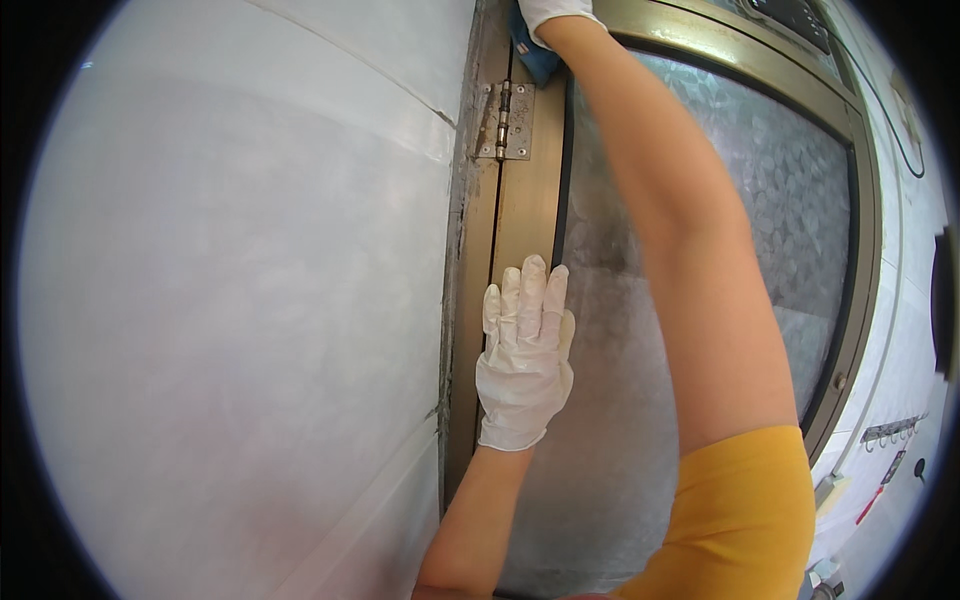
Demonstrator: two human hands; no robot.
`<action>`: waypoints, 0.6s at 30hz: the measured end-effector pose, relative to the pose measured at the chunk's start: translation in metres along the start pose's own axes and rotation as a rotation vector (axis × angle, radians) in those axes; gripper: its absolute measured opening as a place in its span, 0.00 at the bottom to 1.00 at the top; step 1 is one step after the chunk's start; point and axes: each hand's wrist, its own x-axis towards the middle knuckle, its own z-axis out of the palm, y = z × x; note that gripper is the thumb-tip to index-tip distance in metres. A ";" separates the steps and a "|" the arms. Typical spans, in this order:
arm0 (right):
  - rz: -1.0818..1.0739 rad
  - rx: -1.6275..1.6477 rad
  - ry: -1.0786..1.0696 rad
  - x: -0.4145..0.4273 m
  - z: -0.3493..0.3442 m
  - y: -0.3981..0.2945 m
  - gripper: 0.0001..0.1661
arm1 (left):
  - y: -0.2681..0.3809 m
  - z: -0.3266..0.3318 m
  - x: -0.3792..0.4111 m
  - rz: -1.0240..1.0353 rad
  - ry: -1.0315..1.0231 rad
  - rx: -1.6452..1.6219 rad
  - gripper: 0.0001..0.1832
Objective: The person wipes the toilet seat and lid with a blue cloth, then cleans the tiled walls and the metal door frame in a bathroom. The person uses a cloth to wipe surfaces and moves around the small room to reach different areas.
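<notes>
My left hand [525, 356], in a white disposable glove, lies flat with its fingers extended on the brass-coloured metal door frame [529, 217], where it meets the frosted glass panel [607, 420]. At the top edge of the view, my right hand [559, 10] wears a matching glove and is partly cut off. It holds a blue cloth [535, 61] against the frame, just above a worn metal hinge [506, 121]. The fingers of this hand are out of view. My right arm stretches upward across the patterned glass.
Pale wall tiles [247, 300] fill the left side, with a rough grey joint [452, 285] along the door frame. On the right, a hook rail [892, 429] is fixed to the wall. A black device [791, 21] with a cable [885, 105] sits at the upper right.
</notes>
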 end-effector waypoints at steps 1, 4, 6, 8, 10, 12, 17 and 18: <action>-0.030 0.018 -0.006 -0.001 -0.007 0.000 0.11 | -0.003 -0.002 0.001 0.007 0.004 0.009 0.38; -0.160 0.033 -0.133 -0.041 -0.054 0.018 0.13 | -0.012 -0.006 -0.001 0.021 0.003 0.063 0.35; -0.136 0.118 -0.192 -0.056 -0.078 0.027 0.12 | -0.010 -0.007 0.000 0.017 -0.005 0.060 0.34; -0.161 0.136 -0.210 -0.052 -0.072 0.033 0.12 | -0.008 -0.006 0.000 0.011 -0.008 0.051 0.34; -0.103 0.226 -0.142 -0.048 -0.067 0.021 0.13 | -0.007 -0.006 0.001 0.011 -0.016 0.048 0.34; 0.239 0.415 -0.225 -0.028 -0.059 -0.005 0.14 | -0.006 -0.004 -0.001 0.010 -0.020 0.031 0.34; 0.038 0.008 -0.221 0.001 -0.037 -0.015 0.16 | -0.006 -0.010 0.000 -0.001 0.003 0.021 0.33; 0.274 0.216 -0.174 0.009 -0.031 -0.018 0.15 | -0.007 -0.006 -0.001 0.001 0.017 0.028 0.33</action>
